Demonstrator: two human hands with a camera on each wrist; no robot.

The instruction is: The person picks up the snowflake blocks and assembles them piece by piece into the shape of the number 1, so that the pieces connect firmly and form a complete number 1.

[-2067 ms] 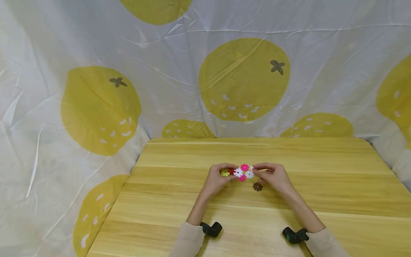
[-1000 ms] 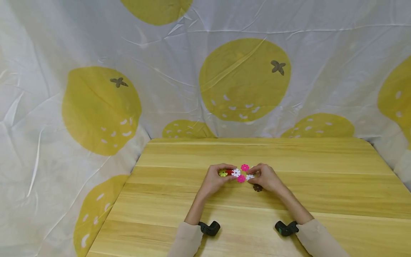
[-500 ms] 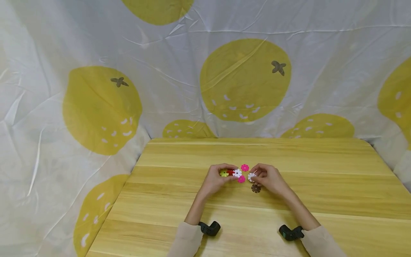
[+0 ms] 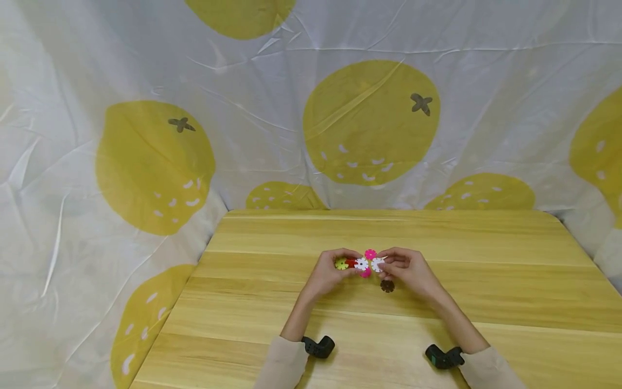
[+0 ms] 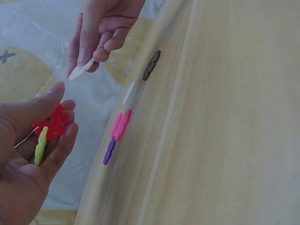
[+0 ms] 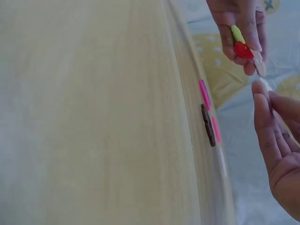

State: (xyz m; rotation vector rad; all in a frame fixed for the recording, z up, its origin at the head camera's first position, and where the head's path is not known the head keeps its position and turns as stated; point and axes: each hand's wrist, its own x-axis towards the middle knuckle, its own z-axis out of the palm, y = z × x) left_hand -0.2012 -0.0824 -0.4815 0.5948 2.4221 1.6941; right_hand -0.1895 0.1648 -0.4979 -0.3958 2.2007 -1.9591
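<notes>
My left hand [image 4: 330,270] pinches a small chain of notched plastic discs: a yellow disc [image 4: 342,263], a red disc [image 5: 52,123] set across it, and a white disc [image 4: 361,264] at the right end. My right hand [image 4: 408,270] pinches a separate white notched disc [image 4: 376,265] between thumb and fingers. The edges of the two white discs face each other; in the right wrist view they look almost touching, and whether they meet I cannot tell. Below the hands lie pink discs [image 5: 123,125], a purple disc [image 5: 109,151] and a brown disc [image 4: 387,286].
Another white disc [image 5: 128,93] lies on the wooden table [image 4: 243,302], between the pink and brown ones. A white cloth [image 4: 262,119] printed with yellow fruit hangs behind and to the left. A black camera [image 4: 319,347] is strapped at each wrist.
Over the last second my right hand lifts a white disc from among the loose pieces and brings it left, close to the chain. My left hand keeps its hold and shifts slightly right.
</notes>
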